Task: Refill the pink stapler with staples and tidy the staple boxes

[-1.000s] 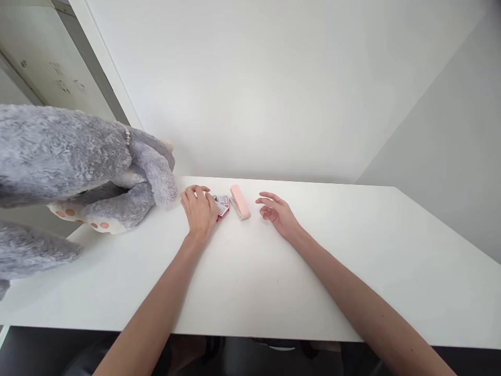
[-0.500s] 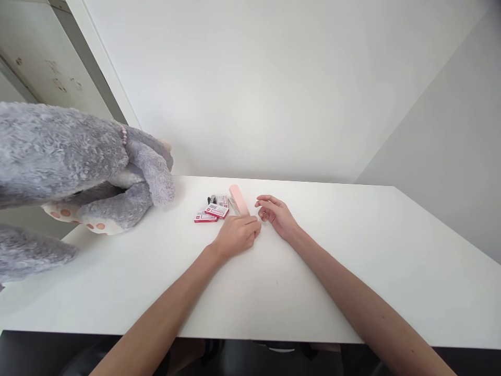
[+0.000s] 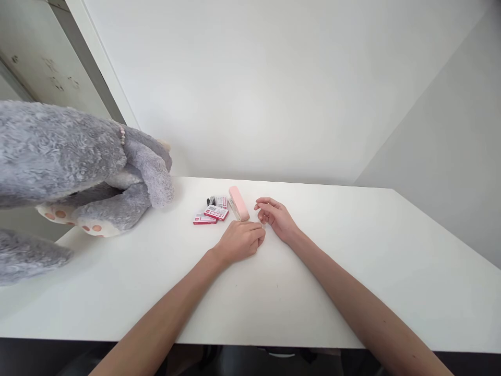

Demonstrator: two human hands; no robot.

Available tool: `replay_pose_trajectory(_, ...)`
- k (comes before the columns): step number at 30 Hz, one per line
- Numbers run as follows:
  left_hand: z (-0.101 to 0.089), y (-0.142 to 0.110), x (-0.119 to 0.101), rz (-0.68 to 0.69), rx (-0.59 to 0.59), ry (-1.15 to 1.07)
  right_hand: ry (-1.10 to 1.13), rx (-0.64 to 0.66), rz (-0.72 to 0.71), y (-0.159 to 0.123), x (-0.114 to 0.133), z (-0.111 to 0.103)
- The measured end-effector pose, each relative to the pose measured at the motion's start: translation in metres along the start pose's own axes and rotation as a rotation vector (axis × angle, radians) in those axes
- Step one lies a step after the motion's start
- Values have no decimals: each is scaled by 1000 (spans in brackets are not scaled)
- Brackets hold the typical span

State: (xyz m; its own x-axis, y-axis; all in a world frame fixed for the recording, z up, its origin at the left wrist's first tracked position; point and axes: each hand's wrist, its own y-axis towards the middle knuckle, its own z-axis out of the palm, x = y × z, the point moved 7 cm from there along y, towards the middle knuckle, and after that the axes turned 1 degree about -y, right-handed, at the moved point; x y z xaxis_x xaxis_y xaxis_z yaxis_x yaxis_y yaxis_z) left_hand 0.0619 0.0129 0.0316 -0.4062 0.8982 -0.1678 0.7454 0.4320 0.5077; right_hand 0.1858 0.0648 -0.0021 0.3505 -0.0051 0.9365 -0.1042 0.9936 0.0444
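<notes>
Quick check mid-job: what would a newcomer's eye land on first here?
Probably the big grey plush toy filling the left side. Next, the pink stapler near the middle of the white table, with small red-and-white boxes on its left and the left hand just in front.

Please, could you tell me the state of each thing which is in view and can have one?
Pink stapler: lying on the table, not gripped.
Small red-and-white cardboard boxes: overlapping, apparently closed.
Large grey plush toy: partly out of view, beads on it.
Left hand: palm down, fingers curled; contents hidden.
Right hand: half-open, fingers bent.
</notes>
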Motion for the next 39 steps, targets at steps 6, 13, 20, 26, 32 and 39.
replay_pose_trajectory(6,2,-2,0,16,1,17,3,6,-3,0,1,0)
replay_pose_trajectory(13,-15,1,17,-142,-156,92,-3,-8,4,0,0,0)
replay_pose_trajectory(20,-48,-19,75,-615,-452,326,3,-12,1,-1,0,-1)
replay_pose_trajectory(26,-37,-28,92,-717,-299,359,2,-13,6,0,-1,-2)
replay_pose_trajectory(32,-38,-26,89,-648,-241,431,5,-7,4,0,0,-1)
replay_pose_trajectory(39,-33,-28,92,-635,-190,475,7,-3,2,0,-1,-1)
